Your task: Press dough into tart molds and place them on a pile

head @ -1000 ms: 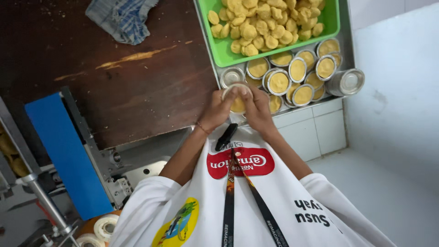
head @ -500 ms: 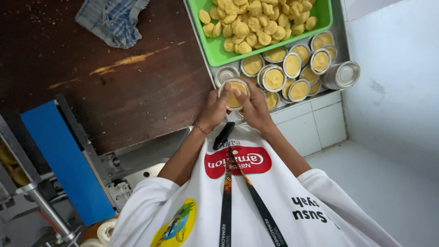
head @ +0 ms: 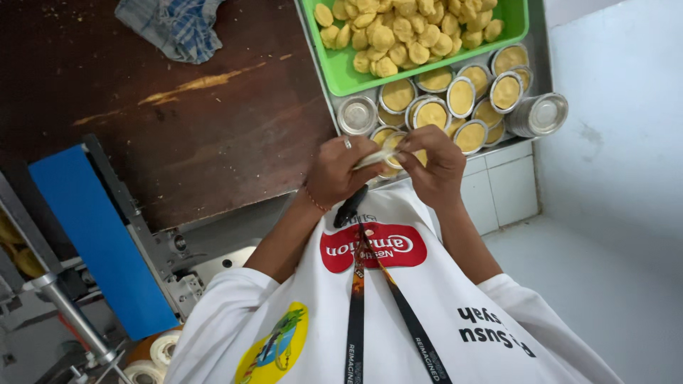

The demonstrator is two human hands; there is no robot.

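My left hand (head: pixel 334 171) and my right hand (head: pixel 435 160) meet close to my chest, both pinching one small round tin mould (head: pixel 376 158) filled with yellow dough. The mould is tilted almost edge-on, so its inside hardly shows. Just beyond my hands, several filled tin moulds (head: pixel 462 96) lie crowded in a metal tray (head: pixel 313 50). A green tray (head: pixel 340 80) heaped with yellow dough pieces (head: pixel 398 32) rests in that metal tray, farther from me. An empty tin (head: pixel 357 114) sits at the filled group's left edge.
A stack of empty tins (head: pixel 538 114) lies on its side at the right end of the metal tray. A blue checked cloth (head: pixel 171 25) lies on the dark wooden table (head: pixel 178 128). A blue machine panel (head: pixel 99 235) and tape rolls (head: pixel 160 352) stand at lower left. White tiles (head: pixel 505 188) are to the right.
The mould in my hands has turned from facing up to nearly edge-on, and my hands have come a little closer to my chest.
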